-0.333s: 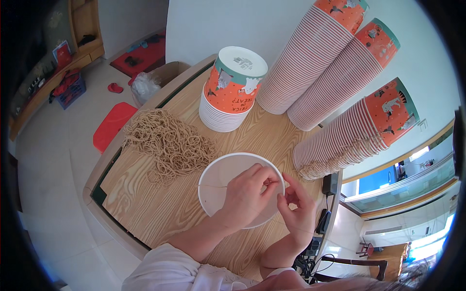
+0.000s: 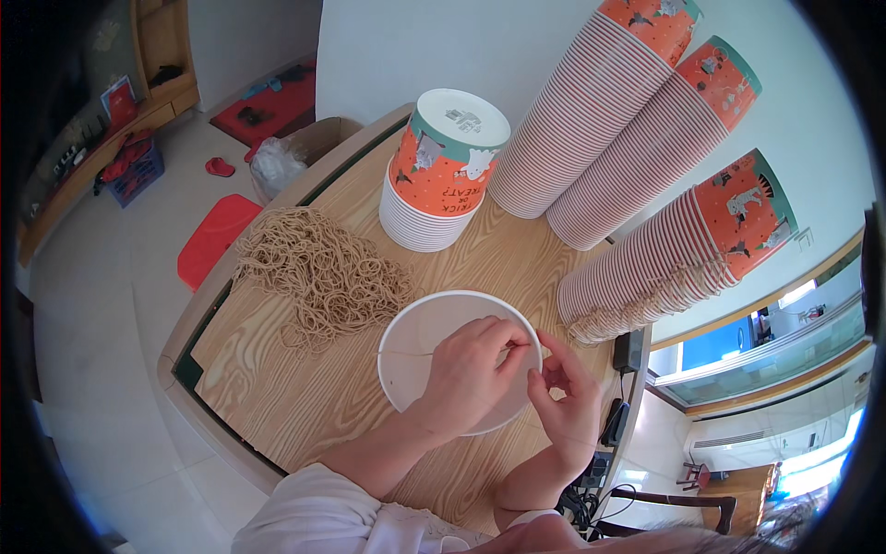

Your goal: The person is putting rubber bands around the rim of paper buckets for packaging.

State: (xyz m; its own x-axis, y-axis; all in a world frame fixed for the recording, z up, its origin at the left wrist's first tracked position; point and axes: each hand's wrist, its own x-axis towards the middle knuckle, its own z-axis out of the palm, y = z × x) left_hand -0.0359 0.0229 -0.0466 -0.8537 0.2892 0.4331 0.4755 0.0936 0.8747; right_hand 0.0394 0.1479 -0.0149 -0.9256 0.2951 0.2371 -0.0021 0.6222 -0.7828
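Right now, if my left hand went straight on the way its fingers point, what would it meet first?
Probably the right-hand wall of the open white tub, near its rim; your left hand may be touching it now, but depth is unclear there.

Head camera, fisheye, left one of a pair: riding, as I am seeing it, on the head of the person point(image 2: 309, 508) at the table point(image 2: 249, 369). Direction: it is looking downward and ahead, upright. Range: it is sitting close above the left hand point(image 2: 472, 369), right hand point(image 2: 572, 406) and tub point(image 2: 420, 323), just below its centre. Coverage: it is taking in floor point(image 2: 101, 277) at left and wall point(image 2: 397, 46) beyond, curving toward a dark round rim.
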